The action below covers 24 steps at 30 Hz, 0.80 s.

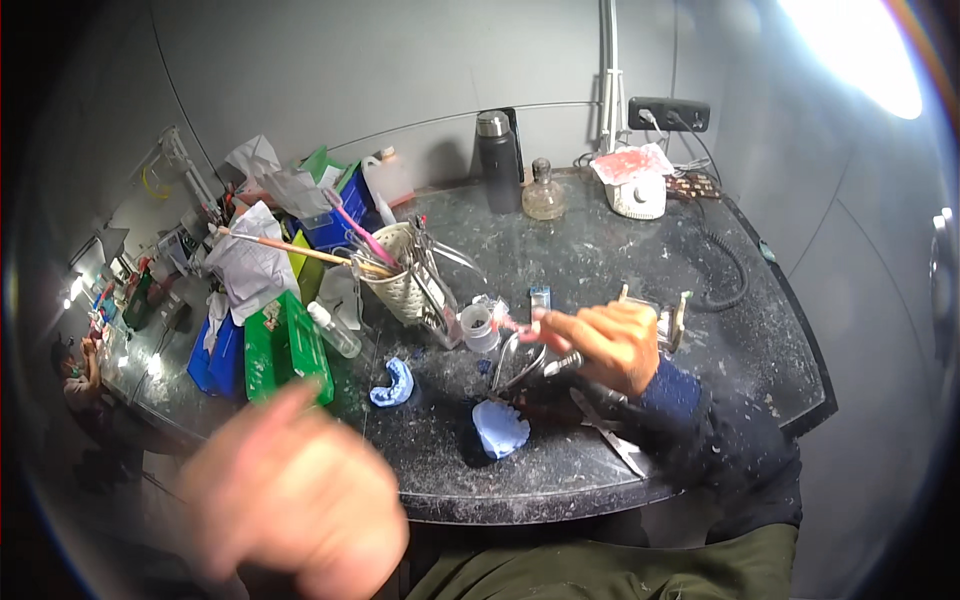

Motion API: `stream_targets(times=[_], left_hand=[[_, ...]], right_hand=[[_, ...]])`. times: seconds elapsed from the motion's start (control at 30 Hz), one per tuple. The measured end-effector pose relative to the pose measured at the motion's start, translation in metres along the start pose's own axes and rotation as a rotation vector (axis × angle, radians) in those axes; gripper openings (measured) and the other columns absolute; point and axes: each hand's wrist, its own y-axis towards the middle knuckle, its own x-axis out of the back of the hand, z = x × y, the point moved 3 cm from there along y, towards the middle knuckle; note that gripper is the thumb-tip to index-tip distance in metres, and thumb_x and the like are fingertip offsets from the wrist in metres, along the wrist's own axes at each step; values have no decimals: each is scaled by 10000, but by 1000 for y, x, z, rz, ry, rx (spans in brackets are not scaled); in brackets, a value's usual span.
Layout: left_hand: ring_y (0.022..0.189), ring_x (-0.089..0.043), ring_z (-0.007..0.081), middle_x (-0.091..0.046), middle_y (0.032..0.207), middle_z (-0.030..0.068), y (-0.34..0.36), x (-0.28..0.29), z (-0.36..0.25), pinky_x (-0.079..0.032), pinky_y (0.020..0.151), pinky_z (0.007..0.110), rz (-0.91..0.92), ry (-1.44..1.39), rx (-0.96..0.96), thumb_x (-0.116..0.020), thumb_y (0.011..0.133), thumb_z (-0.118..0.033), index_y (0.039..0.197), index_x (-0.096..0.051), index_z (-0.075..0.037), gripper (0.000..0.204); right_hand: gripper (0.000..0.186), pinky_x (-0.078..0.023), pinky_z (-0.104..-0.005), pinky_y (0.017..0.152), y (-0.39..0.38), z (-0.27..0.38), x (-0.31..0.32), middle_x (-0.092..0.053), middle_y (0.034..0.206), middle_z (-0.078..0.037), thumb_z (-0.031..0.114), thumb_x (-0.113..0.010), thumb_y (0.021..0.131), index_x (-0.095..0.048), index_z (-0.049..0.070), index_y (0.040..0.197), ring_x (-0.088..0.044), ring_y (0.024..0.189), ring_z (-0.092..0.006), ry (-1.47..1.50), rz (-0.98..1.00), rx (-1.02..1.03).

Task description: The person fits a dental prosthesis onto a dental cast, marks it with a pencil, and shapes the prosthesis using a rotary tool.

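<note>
My right hand (618,345) is over the middle right of the bench, its fingers closed in a pinch. A small pink piece (518,327) shows at its fingertips, beside a small white cup (479,327). Just below that hand lie curved metal parts (520,368) that I cannot identify. A blue dental cast (500,430) sits near the front edge, and a blue horseshoe-shaped dental piece (392,384) lies to its left. Large and smeared by motion, my left hand (300,495) hangs at the lower left, in front of the bench; its fingers are not clear.
A cream perforated holder (398,290) is crowded with tools and brushes. Green (275,350) and blue bins stand left of it, near a small clear bottle (335,330). Behind are a dark flask (497,165), a glass bottle (544,192) and a white device (640,197). Another person (85,370) sits far left.
</note>
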Motion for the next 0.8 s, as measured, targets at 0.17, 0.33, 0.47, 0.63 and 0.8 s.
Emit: stream_targets(times=[0.17, 0.33, 0.47, 0.63, 0.8], left_hand=[[1159, -526, 332, -553, 1208, 193, -85, 1, 92, -403, 990, 441, 465, 437, 613, -694, 729, -37, 1074, -610, -8, 357], [950, -656, 285, -651, 1024, 170, -104, 2, 98, -538, 802, 350, 533, 265, 646, -692, 740, 25, 1035, -632, 18, 301], [715, -699, 223, -696, 917, 151, -106, 9, 94, -561, 595, 279, 498, 264, 754, -702, 737, 10, 1022, -643, 34, 292], [725, -702, 235, -695, 905, 150, -116, 13, 93, -564, 593, 276, 430, 186, 684, -715, 716, 8, 1069, -637, 36, 363], [795, -703, 271, -685, 898, 213, -113, 12, 97, -581, 696, 315, 392, -32, 841, -715, 716, -27, 939, -654, 58, 247]], right_hand=[[371, -327, -253, 408, -11, 8, 9, -399, 536, 56, 201, -734, 691, -671, 126, 1049, -439, 430, -85, 65, 49, 1], [409, -303, -245, 389, -11, 10, 6, -369, 538, 58, 230, -758, 674, -671, 128, 1060, -409, 425, -73, 84, 112, 50], [480, -294, -237, 385, -8, 10, -5, -378, 521, 55, 292, -759, 660, -664, 104, 1090, -412, 412, -70, 158, 197, -76], [458, -284, -247, 373, -6, 10, -7, -325, 519, 47, 255, -746, 683, -663, 114, 1111, -381, 399, -72, 254, 296, -26], [457, -276, -233, 374, -10, 13, -7, -309, 533, 57, 173, -682, 647, -669, 129, 1102, -360, 408, -63, 307, 269, 40]])
